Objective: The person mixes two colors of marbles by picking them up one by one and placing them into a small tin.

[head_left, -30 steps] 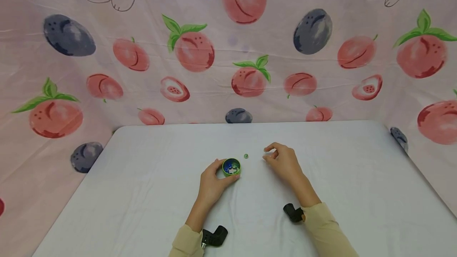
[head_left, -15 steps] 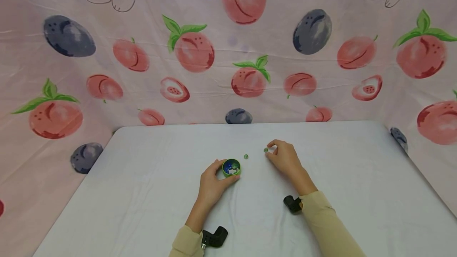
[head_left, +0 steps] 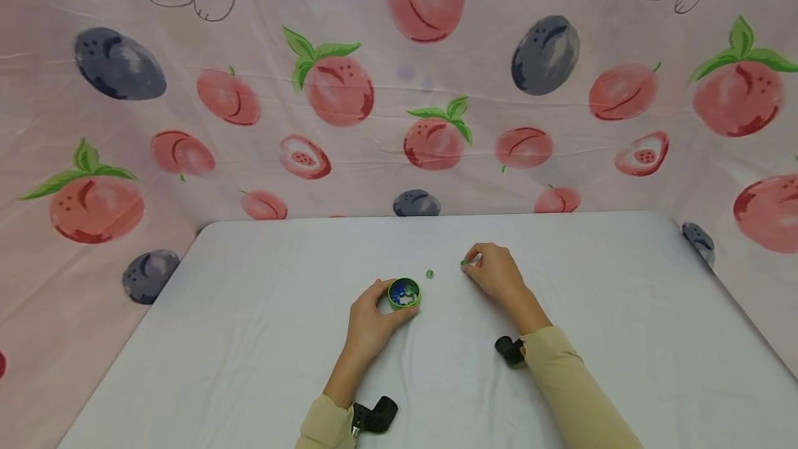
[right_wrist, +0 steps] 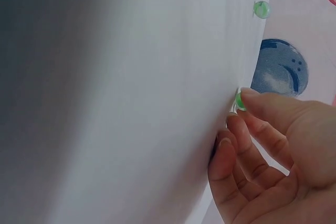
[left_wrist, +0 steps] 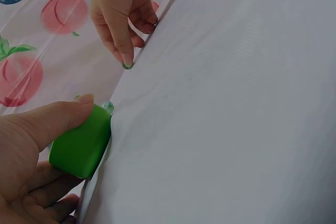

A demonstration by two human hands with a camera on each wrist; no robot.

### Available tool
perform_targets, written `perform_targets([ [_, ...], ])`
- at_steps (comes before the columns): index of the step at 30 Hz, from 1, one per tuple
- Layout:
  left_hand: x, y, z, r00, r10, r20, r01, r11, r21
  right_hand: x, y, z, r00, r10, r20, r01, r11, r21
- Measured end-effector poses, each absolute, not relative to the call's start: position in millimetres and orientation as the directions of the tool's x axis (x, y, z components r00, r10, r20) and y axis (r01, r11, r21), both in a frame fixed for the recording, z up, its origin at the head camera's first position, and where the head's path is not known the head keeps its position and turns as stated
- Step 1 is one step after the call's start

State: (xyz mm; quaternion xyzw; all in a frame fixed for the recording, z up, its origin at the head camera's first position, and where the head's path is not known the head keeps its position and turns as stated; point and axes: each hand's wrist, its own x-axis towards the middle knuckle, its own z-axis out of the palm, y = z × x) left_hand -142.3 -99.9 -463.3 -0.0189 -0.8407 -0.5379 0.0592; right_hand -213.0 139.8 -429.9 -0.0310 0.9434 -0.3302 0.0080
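My left hand [head_left: 368, 317] grips a small round green container [head_left: 391, 301] on the white table, thumb on one side and fingers on the other. Blue and other dark pieces show inside it. In the left wrist view the container's smooth green side [left_wrist: 81, 142] lies between thumb and fingers. To the right, my right hand [head_left: 497, 276] pinches a green glass marble [right_wrist: 240, 101] between thumb and fingertip, right at the tabletop. A second green marble [head_left: 429, 274] lies loose between the container and the right hand; the right wrist view shows this loose marble [right_wrist: 261, 9] as clear glass.
A white cloth covers the table [head_left: 249, 338]. Behind it hangs a pink backdrop [head_left: 361, 186] printed with fruit. Black wrist cameras are strapped at the left sleeve [head_left: 327, 425] and the right sleeve [head_left: 573, 383].
My right hand has come forward slightly, and its fingers have closed on the marble beside it. The left hand and the container have stayed in place.
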Motion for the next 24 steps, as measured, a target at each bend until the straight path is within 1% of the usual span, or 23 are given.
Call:
perform_targets([
  [8,-142.2,-99.7,-462.6,-0.992,-0.033,0.121,0.096,0.423,0.901,-207.4,140.5,-427.2,-0.998,-0.060,0.006,-0.050,0.771,-0.635],
  [17,-141.4,-98.6,-461.4,-0.993,-0.035,0.117,0.092,0.422,0.902,-194.3,135.7,-423.1,-0.994,-0.085,0.064,-0.106,0.748,-0.655],
  [24,-141.3,-98.5,-460.8,-0.992,-0.032,0.120,0.094,0.431,0.897,-181.7,123.3,-414.4,-0.993,-0.096,0.074,-0.121,0.717,-0.687],
])
